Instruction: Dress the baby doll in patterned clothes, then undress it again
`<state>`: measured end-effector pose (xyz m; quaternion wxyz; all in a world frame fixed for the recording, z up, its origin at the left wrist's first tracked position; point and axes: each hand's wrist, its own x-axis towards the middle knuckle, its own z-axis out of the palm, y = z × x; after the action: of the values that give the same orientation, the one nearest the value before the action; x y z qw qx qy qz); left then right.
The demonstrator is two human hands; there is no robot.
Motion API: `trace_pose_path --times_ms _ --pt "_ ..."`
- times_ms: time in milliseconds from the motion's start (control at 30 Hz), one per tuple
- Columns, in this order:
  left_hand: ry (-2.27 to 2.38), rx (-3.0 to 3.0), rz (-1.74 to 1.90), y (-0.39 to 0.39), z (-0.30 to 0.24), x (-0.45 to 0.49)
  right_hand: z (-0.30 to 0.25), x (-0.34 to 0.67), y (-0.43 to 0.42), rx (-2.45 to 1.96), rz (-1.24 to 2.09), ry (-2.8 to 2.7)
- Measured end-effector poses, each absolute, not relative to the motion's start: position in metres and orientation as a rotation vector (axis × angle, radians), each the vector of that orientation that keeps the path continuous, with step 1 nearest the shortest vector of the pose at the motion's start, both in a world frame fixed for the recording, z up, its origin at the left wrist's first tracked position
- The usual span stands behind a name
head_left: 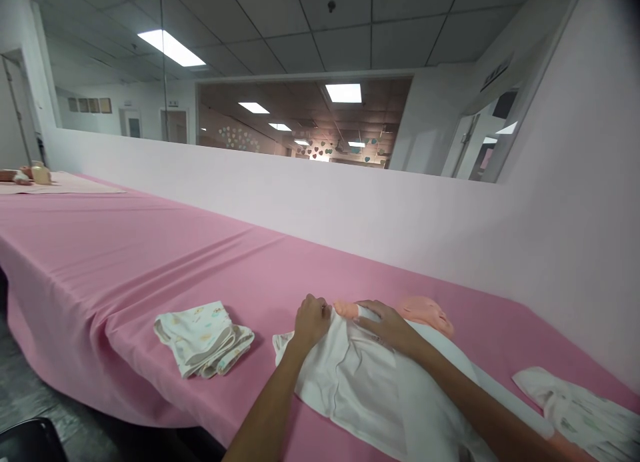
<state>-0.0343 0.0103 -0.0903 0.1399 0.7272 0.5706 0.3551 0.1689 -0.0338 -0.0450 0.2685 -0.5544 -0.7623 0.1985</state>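
A baby doll [425, 313] lies on the pink-covered table, its body dressed in a white garment [367, 375]. One of the doll's hands [345, 309] pokes out of a white sleeve, between my two hands. My left hand [312, 323] is closed at the garment's upper left edge, fingers curled round the white cloth. My right hand [389, 325] reaches across the doll's chest, thumb and fingers on either side of the sleeved arm just behind the doll's hand. Part of the doll's body is hidden under my right forearm.
A folded printed cloth [203, 339] lies to the left. Another white printed cloth [583, 405] lies at the right. Several small items, including a yellowish bottle [41, 174], stand at the far left end. A white wall [280, 195] with a wide window runs behind the table.
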Motion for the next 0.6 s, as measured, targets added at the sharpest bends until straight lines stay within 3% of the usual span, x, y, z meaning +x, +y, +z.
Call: trace_pose_path --times_ms 267,600 --pt "1.583 1.879 1.373 0.003 -0.076 -0.038 -0.042 0.168 -0.037 -1.487 0.508 -2.085" --pt "1.175 1.499 1.479 -0.005 -0.057 -0.039 -0.055 0.155 -0.034 -1.724 0.276 -2.244"
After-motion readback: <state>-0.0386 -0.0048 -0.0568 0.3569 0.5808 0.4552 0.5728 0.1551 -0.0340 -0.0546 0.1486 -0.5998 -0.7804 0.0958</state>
